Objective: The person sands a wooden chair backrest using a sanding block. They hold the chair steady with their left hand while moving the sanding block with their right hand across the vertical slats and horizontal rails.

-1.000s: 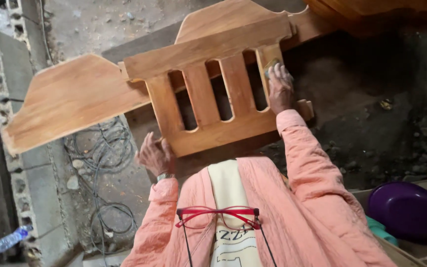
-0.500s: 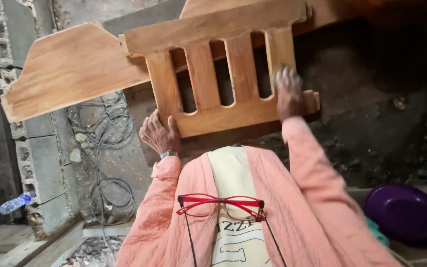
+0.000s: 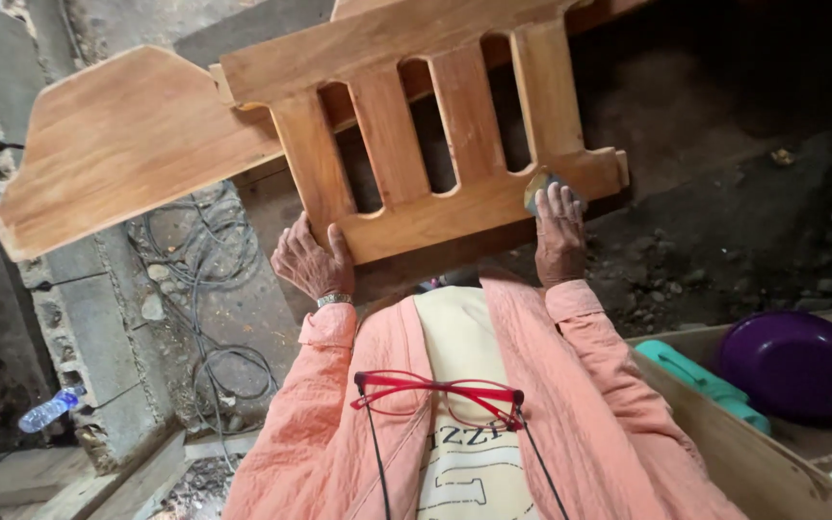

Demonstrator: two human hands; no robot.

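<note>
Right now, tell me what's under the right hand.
Under the right hand a small grey pad presses on the slatted wooden panel; most of the pad is hidden by fingers.

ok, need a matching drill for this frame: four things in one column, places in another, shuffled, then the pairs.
Things:
1. left hand
2. right hand
3. purple bowl
4. plastic bottle

Places:
A. on the ground at far left
B. gripping the lower left corner of the slatted wooden panel
C. in the wooden box at right
D. pressing a small pad on the panel's bottom rail

Pairs: 1-B, 2-D, 3-C, 4-A
</note>
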